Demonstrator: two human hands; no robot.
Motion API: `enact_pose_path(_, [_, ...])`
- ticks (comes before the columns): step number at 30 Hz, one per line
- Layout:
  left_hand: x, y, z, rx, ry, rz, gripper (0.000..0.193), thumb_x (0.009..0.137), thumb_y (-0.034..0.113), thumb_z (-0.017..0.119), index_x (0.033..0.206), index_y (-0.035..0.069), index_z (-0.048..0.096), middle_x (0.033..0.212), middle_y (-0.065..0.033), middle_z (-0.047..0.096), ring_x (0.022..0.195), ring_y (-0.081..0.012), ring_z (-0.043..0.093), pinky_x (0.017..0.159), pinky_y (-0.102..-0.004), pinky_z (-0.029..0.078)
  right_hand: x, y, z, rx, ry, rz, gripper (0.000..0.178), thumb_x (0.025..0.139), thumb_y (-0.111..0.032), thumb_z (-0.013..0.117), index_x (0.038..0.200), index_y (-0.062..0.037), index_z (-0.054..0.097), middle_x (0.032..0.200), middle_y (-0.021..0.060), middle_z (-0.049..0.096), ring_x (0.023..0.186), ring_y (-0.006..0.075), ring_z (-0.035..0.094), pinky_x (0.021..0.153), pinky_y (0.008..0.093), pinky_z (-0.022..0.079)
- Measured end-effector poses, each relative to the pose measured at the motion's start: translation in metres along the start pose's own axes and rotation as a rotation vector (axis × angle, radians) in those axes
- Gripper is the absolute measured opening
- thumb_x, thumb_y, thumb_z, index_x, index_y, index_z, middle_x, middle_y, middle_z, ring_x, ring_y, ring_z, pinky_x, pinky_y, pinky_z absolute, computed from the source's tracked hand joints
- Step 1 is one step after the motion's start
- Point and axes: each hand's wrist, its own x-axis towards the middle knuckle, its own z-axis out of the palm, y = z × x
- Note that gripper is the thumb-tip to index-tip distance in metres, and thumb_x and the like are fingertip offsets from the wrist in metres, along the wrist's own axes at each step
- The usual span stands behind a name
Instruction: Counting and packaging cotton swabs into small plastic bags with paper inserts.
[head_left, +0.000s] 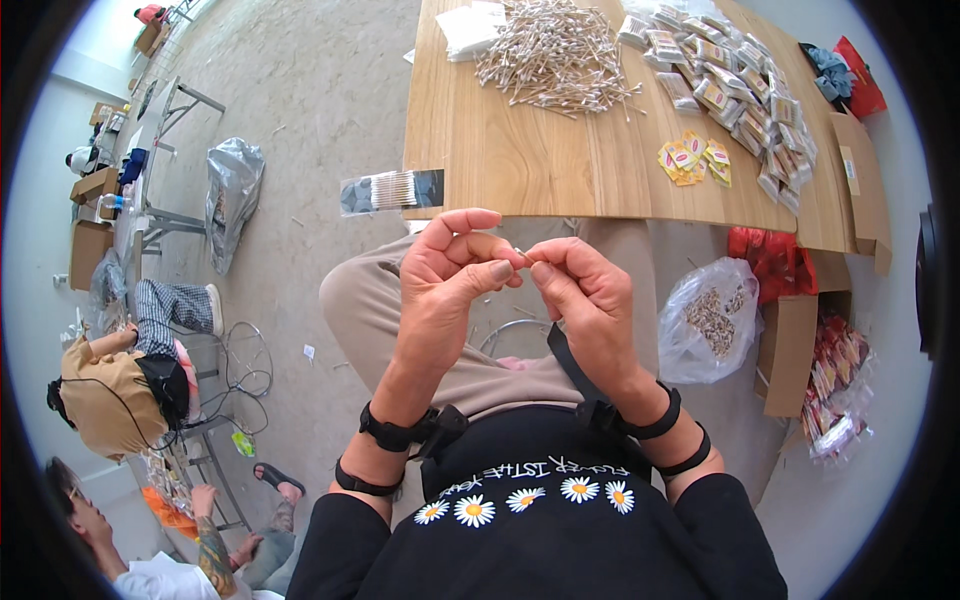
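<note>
Both hands are raised together over my lap, just short of the table's front edge. My left hand (450, 270) pinches with thumb and index finger, its other fingers curled loosely. Fingertip to fingertip with it, my right hand (585, 295) is pinched as well, the remaining fingers folded in. A tiny thin pale piece (521, 252) shows between the fingertips; most of it is covered, and its kind is unclear. Beyond my left hand, a row of cotton swabs (392, 189) lies side by side on a dark patterned sheet (428, 188) at the table's left corner.
On the wooden table (540, 160) are a heap of loose cotton swabs (560, 55), yellow cards (692, 158) and many small packs (735, 90). Right of my legs are a clear bag of swabs (710, 320) and a cardboard box (788, 355). Other people (115, 395) sit at left.
</note>
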Motion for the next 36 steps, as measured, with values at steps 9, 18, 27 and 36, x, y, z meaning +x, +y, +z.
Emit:
enact_pose_path(9, [0.000,0.000,0.002,0.031,0.020,0.020,0.036,0.085,-0.004,0.070,0.118,0.000,0.055,0.090,-0.0105,0.071,0.078,-0.0163,0.068,0.071,-0.0277,0.054,-0.001,-0.001,-0.002,-0.103,0.002,-0.080,0.006,0.094,-0.001,0.060,0.095,0.0001,0.066,0.070,-0.0013,0.056,0.060,0.0042,0.048,0.053,0.0213,0.039])
enact_pose_path(18, [-0.001,0.002,0.003,0.054,0.020,0.012,0.038,0.083,-0.006,0.071,0.117,0.000,0.054,0.087,-0.0135,0.072,0.075,-0.0178,0.069,0.067,-0.0266,0.054,0.000,-0.004,-0.008,-0.301,-0.036,-0.275,0.007,0.088,0.006,0.061,0.093,0.0037,0.066,0.078,0.0102,0.064,0.066,0.0150,0.059,0.059,0.0286,0.047])
enact_pose_path(27, [-0.002,0.004,0.000,-0.059,-0.016,-0.077,0.041,0.082,-0.009,0.071,0.118,-0.002,0.053,0.086,-0.0133,0.070,0.075,-0.0206,0.070,0.069,-0.0296,0.057,0.002,-0.010,-0.015,-0.414,-0.125,-0.355,0.010,0.083,0.008,0.063,0.091,0.0035,0.066,0.079,0.0124,0.063,0.070,0.0240,0.061,0.063,0.0316,0.048])
enact_pose_path(36, [-0.004,0.002,-0.008,-0.255,-0.072,-0.171,0.040,0.081,-0.008,0.068,0.117,-0.003,0.052,0.087,-0.0148,0.070,0.074,-0.0249,0.071,0.070,-0.0333,0.058,0.009,-0.018,-0.019,-0.469,-0.227,-0.455,0.010,0.082,0.007,0.064,0.090,0.0011,0.065,0.078,0.0115,0.062,0.073,0.0262,0.061,0.065,0.0344,0.048])
